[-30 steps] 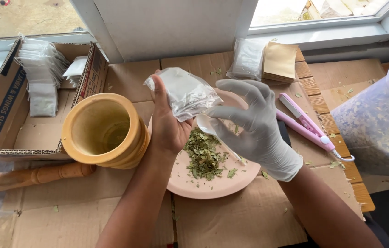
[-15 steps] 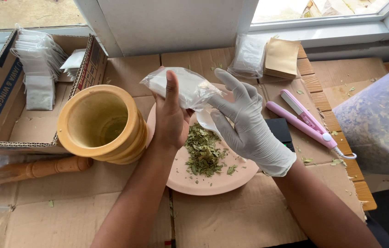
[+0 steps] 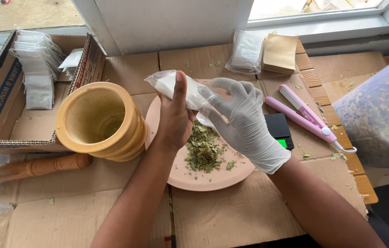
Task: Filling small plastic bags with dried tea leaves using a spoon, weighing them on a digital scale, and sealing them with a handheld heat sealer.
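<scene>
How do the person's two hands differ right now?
The left hand is bare, while the right hand wears a white glove. The left hand grips the small white pouch with its thumb pressed on top; the right hand pinches the pouch's end. Both hover over the pink plate of crushed leaves.

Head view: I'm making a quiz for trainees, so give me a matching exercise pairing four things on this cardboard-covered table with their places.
Things:
1. round yellow wooden mortar
2. crushed dried green leaves
3. small white filter pouch
4. slim pink heat sealer

Places:
A. held between left hand and gloved right hand
B. right of the black scale
C. on the pink plate
D. left of the plate

Pairs: 1-D, 2-C, 3-A, 4-B
</scene>
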